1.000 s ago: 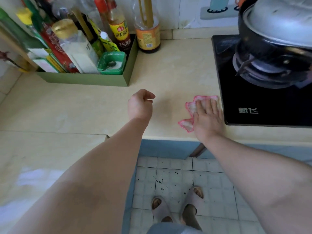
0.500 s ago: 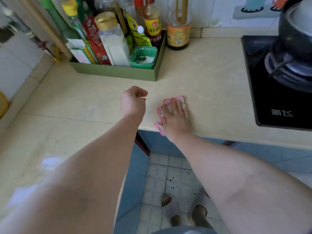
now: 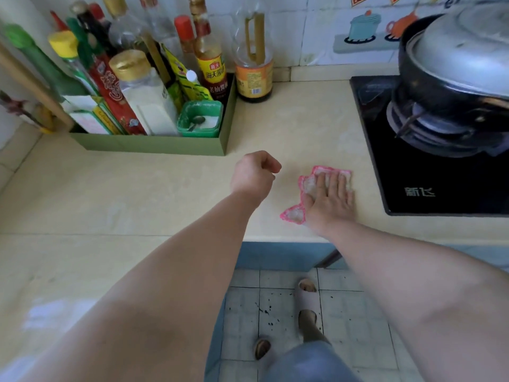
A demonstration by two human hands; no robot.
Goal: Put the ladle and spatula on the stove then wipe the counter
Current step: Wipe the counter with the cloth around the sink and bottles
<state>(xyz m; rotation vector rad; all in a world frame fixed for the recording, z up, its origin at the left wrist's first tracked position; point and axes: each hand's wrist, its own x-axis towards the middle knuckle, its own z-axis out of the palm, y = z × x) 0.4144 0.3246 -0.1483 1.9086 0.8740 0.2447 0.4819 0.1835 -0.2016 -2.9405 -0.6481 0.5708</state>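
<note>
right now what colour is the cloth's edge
Pink, with a whitish middle; the cloth shows best in the head view.

Cloth (image 3: 295,215) on counter (image 3: 165,194), left of stove (image 3: 440,188).

Green box (image 3: 154,146) of bottles (image 3: 146,103), lidded pot (image 3: 454,67)

Single head cam, wide-angle, looked forward and steeply down over the counter (image 3: 303,128) from close range; stove (image 3: 440,188) right, green box (image 3: 154,146) far left, floor (image 3: 358,326) near.
</note>
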